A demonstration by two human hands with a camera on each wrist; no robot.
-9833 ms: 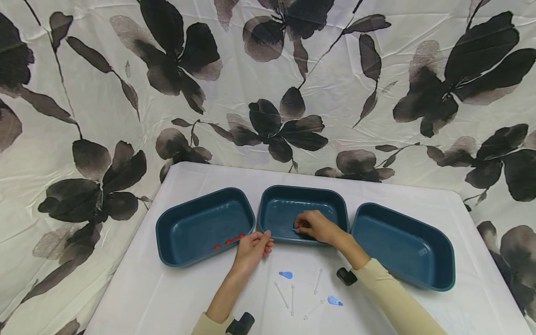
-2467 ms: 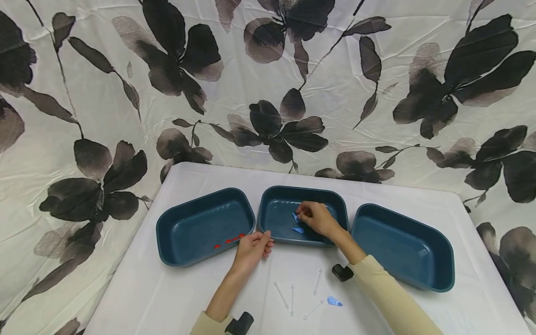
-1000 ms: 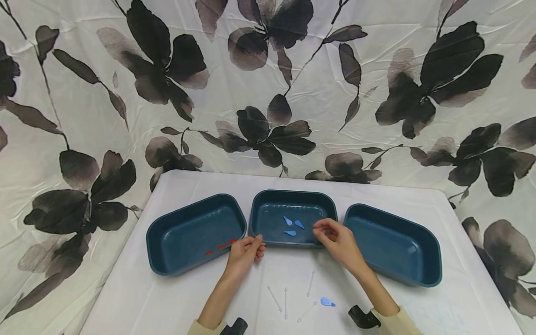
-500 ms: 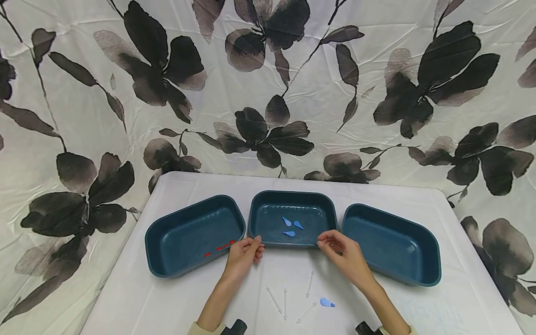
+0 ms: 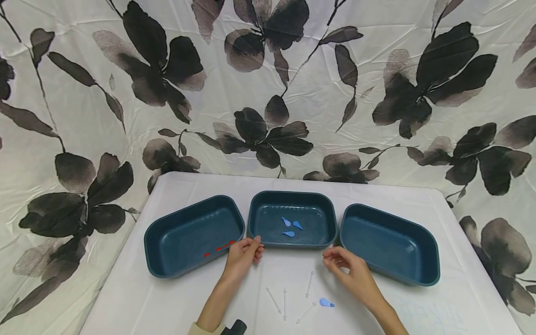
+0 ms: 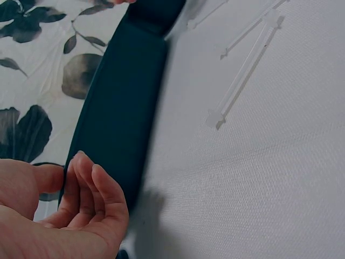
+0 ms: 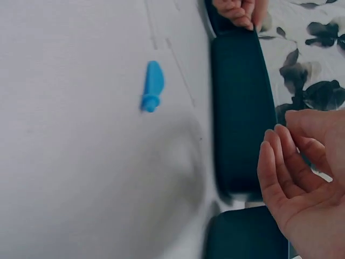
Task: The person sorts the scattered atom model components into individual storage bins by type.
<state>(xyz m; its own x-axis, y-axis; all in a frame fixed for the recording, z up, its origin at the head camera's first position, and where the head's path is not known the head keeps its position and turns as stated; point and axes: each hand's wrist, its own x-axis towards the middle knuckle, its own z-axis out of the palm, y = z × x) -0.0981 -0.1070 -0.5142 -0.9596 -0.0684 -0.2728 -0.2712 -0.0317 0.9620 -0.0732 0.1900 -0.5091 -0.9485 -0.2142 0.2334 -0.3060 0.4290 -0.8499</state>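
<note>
A white cloth covers the worktop [image 5: 130, 302], and behind it hangs a pale, creased backdrop [image 5: 234, 88] printed with large dark flowers and leaves. Three dark teal bins stand in a row: the left bin [image 5: 184, 237] and right bin [image 5: 389, 244] angled, the middle bin [image 5: 293, 199] nearly square to the person. The left hand [image 5: 242, 256] pinches the middle bin's near rim at its left corner between thumb and fingers; the right hand [image 5: 351, 274] holds nothing, its fingers loosely bent, just beside the near right corner. The hands are apart. Three blue pieces [image 5: 288, 234] lie inside the middle bin, while a single blue piece [image 5: 325, 302] rests on the cloth near four clear rods [image 5: 285, 304]. Only the head view looks down into the bins, showing red pieces [image 5: 218, 249] along the left bin's near side, partly hidden by its rim. The left wrist view adds the middle bin's outer wall and the thickened ends of the rods. The right wrist view shows the single blue piece closer, with a collar and knob at its narrow end; the rods are faint there.
</note>
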